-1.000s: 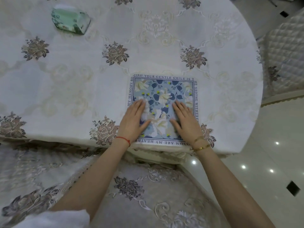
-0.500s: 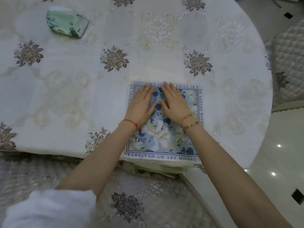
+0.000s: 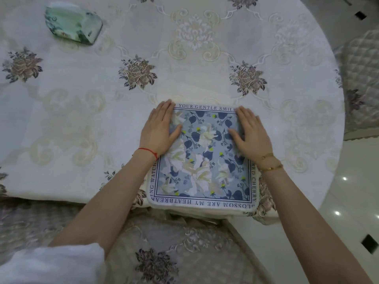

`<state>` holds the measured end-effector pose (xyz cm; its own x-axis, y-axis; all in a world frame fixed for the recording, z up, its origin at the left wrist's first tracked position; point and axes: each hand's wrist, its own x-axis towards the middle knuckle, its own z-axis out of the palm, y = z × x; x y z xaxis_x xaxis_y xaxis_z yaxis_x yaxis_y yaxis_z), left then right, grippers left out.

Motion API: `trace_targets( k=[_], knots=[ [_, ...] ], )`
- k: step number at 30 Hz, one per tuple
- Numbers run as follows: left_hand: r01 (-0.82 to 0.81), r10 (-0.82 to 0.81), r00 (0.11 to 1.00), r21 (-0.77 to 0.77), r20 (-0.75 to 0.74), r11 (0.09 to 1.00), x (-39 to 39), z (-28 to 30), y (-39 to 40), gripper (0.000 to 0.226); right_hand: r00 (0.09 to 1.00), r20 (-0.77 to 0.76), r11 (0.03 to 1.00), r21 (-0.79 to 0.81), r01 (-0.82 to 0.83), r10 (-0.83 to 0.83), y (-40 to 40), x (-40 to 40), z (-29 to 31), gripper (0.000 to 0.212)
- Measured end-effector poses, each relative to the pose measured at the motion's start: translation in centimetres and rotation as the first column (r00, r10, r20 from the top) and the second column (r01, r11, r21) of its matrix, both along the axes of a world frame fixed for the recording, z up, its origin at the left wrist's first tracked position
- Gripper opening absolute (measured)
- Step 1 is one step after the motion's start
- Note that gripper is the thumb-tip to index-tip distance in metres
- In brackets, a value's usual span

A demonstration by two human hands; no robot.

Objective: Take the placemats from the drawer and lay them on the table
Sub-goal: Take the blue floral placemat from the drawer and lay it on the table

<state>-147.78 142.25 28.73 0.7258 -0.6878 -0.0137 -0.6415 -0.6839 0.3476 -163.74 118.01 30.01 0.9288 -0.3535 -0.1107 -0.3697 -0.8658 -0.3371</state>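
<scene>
A square placemat (image 3: 202,158) with a blue floral print and a border of dark lettering lies flat on the round table (image 3: 102,124), at its near edge, with the mat's near side running right along the rim and slightly over it. The table is covered by a pale embroidered tablecloth (image 3: 196,58) patterned with grey-brown roses and cream scrolls, which drapes down over the near edge. Both hands rest palm down on the far half of the mat, fingers straight and together, neither one gripping anything. The left hand (image 3: 159,130) covers the mat's far left corner and part of its left side, its outer fingers lying partly on the cloth beside the mat; a red string bracelet (image 3: 147,152) circles that wrist. The right hand (image 3: 251,133) covers the far right corner in the same flattened way, thumb pointing inward across the print, with thin gold bracelets (image 3: 269,162) on the wrist. The two hands are well apart, with the middle of the mat bare between them. Near the table's far left edge sits a green packet (image 3: 72,25), well apart from the mat. A white sleeve (image 3: 53,265) shows at the lower left. Beyond the table's right edge stands a quilted chair (image 3: 362,78) on a glossy tiled floor (image 3: 338,222).
</scene>
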Motion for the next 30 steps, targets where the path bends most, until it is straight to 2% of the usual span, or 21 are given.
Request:
trace_targets(
  k=[5,10,12,19,25,30],
  knots=[
    [-0.121,0.12,0.991,0.0,-0.051,0.993,-0.3,0.6,0.7,0.076,0.995,0.037,0.995,0.017,0.095,-0.095,0.1,-0.1,1.0,0.063],
    [0.103,-0.106,0.991,-0.042,-0.077,0.994,-2.7,1.4,-1.7,0.071,0.985,0.024,0.982,0.074,-0.175,0.174,5.5,3.1,1.0,0.06],
    [0.143,-0.144,0.986,-0.016,-0.084,0.99,-3.4,1.1,-2.2,0.071,0.978,-0.016,0.975,0.09,-0.205,0.208,6.8,3.8,0.4,0.061],
    [0.05,-0.048,0.998,0.039,-0.046,0.998,-2.8,0.7,1.3,0.074,0.997,-0.029,0.994,0.077,-0.072,0.074,2.6,-1.1,0.0,0.064],
    [-0.031,0.033,0.995,0.027,-0.09,0.999,-3.8,1.4,3.7,0.071,0.996,-0.029,0.993,0.082,0.09,-0.088,1.4,-4.9,0.9,0.061],
    [0.118,-0.12,0.989,-0.031,-0.089,0.993,-9.3,1.8,3.8,0.067,0.997,0.022,0.991,0.109,-0.082,0.08,8.2,-5.7,1.2,0.063]
  ],
)
